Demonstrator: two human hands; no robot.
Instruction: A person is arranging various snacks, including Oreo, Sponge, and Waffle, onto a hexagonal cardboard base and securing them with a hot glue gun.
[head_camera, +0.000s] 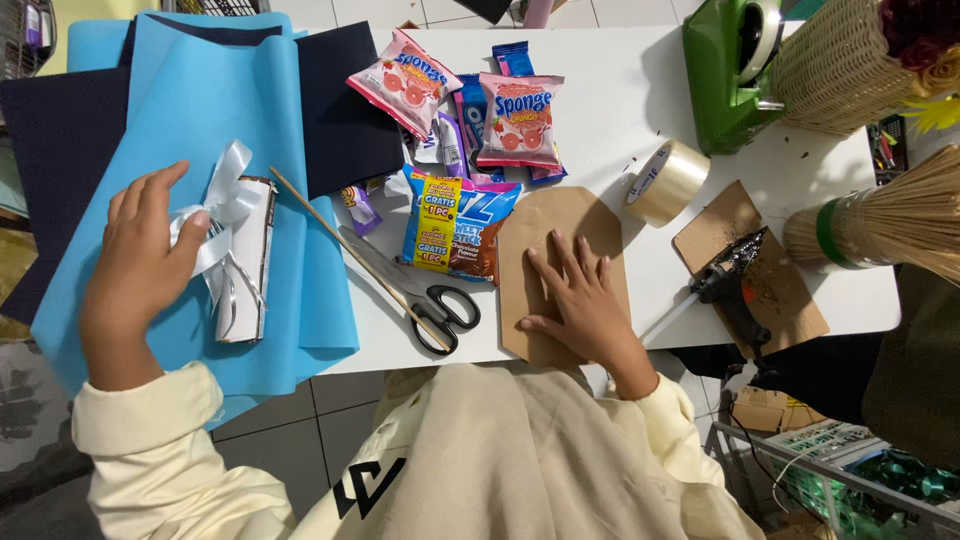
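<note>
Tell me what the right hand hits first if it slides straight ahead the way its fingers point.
The right hand lies flat on the brown cardboard piece, fingers pointing up and slightly left. Going straight on, it would likely meet the blue snack packet or the pink snack bags first.

single head-worn camera, looking steeply down from above the person's chest, close over the white bench, near edge at frame bottom, far edge at top, floor tiles visible below
</note>
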